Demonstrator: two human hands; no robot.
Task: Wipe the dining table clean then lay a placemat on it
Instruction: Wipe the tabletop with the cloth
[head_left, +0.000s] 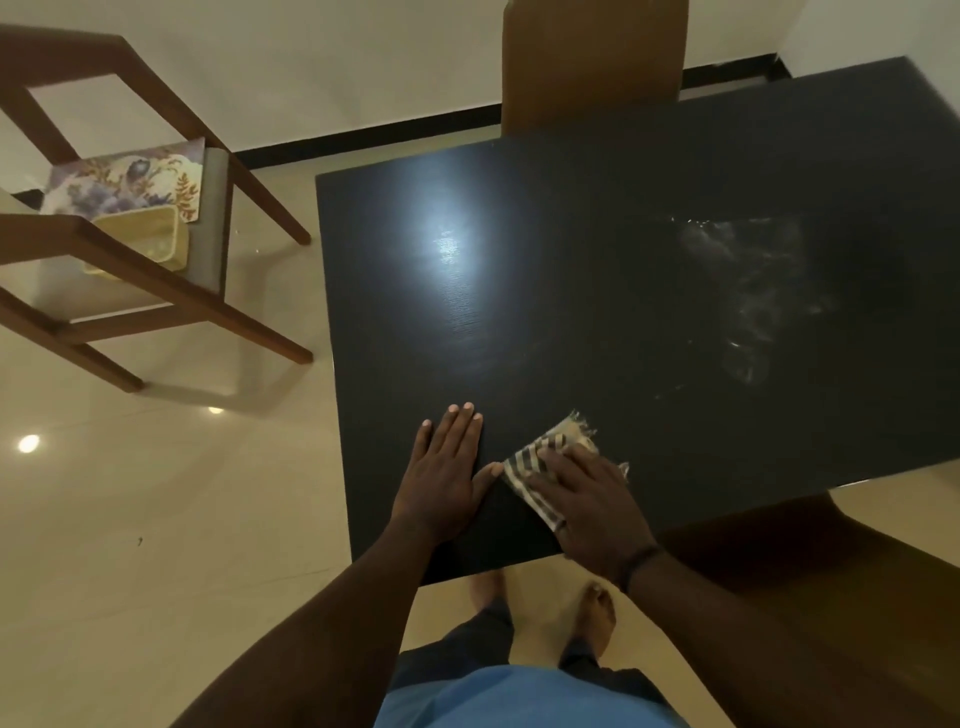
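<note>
On table (597, 270), near edge: my L hand (445, 475) lies flat, fingers straight, holding nothing. Just beside it, my R hand (587, 504) presses flat on striped cloth (540, 467), fingers extended over it. Whitish smear (748, 291) sits farther in on table, toward far-right side. Placemat (130, 182) is off table, on chair (156, 260) to table's left, w/ a basket (145, 239) on top.

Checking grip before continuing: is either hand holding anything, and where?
Right hand presses flat on the striped cloth's near half; left hand lies flat on the table, holding nothing.
</note>
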